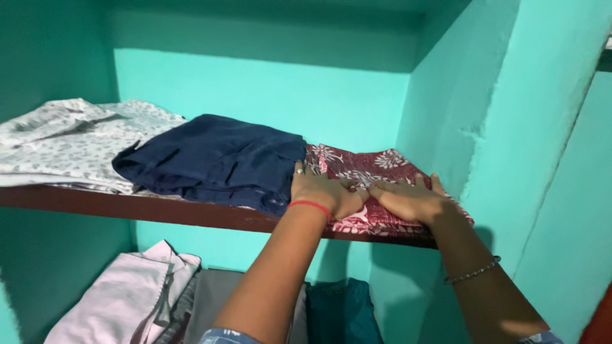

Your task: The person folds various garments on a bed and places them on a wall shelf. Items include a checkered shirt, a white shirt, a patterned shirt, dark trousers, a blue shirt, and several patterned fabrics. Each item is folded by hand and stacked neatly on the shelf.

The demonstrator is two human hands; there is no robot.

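Maroon cloth with a white floral print (373, 171) lies folded flat at the right end of the dark wooden shelf (159, 209), its long axis running from the shelf's front edge back toward the turquoise wall (268, 95). Both the left hand (325, 191) and right hand (408, 199) press on it palm down, fingers loosely spread, hiding its front middle. Just beside it sits a soft navy folded garment (217, 159), then a pale printed one (70, 140) cut off at the left.
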